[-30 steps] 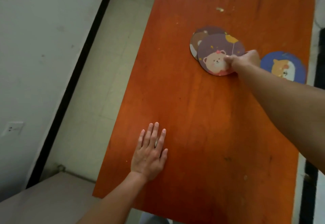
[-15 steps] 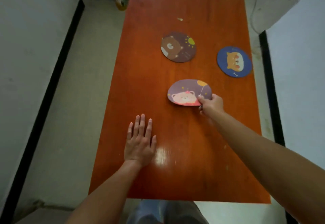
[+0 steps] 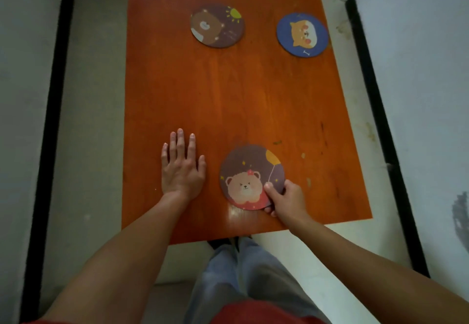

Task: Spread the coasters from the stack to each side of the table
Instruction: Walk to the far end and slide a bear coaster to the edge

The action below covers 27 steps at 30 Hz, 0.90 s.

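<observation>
My right hand point(image 3: 285, 200) pinches the lower right edge of a round purple coaster point(image 3: 247, 173) with a pale bear and a yellow balloon, close to the near edge of the orange table point(image 3: 228, 95). My left hand point(image 3: 182, 168) lies flat and open on the table to the left of it. Farther away a brown bear coaster point(image 3: 217, 26) lies near the table's middle. A blue coaster with an orange dog point(image 3: 302, 34) sits at the right edge.
The table is narrow, with pale floor on both sides and black-edged white walls point(image 3: 418, 69) close by. My legs in grey trousers point(image 3: 243, 273) show below the near table edge.
My right hand has carried the purple bear coaster from the far stack toward the near edge. The brown bear coaster beneath it is now uncovered. My left hand stayed flat.
</observation>
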{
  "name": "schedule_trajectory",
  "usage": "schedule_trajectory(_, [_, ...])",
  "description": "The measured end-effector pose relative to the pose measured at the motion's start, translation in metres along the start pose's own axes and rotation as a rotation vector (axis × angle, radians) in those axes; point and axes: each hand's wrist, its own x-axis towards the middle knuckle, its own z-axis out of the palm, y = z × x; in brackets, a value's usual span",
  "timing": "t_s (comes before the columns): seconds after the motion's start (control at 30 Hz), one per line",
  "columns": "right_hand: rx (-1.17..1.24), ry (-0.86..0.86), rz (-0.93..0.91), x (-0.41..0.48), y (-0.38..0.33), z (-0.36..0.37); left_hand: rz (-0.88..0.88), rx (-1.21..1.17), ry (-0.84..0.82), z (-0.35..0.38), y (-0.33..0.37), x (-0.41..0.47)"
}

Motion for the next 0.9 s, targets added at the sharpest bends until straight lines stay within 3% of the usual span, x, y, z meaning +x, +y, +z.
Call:
schedule_trajectory(0.37, [-0.192,0.017,-0.081,-0.018,0.027,-0.006,0.023,0.032,-0.05,-0.01,0.011,-0.011])
schedule_trajectory(0.57, [-0.396,0.077,-0.159,-0.021,0.033,-0.011,0.26,-0.004,-0.091,-0.005,0.041,-0.075])
schedule_trajectory(0.73, [-0.459,0.141,-0.189,-0.019,0.027,-0.018,0.235,-0.001,-0.124,0.0,0.048,-0.095])
schedule_trajectory(0.9, [-0.53,0.089,-0.191,-0.018,0.036,-0.02,0.253,-0.014,-0.141,0.0,0.05,-0.099])
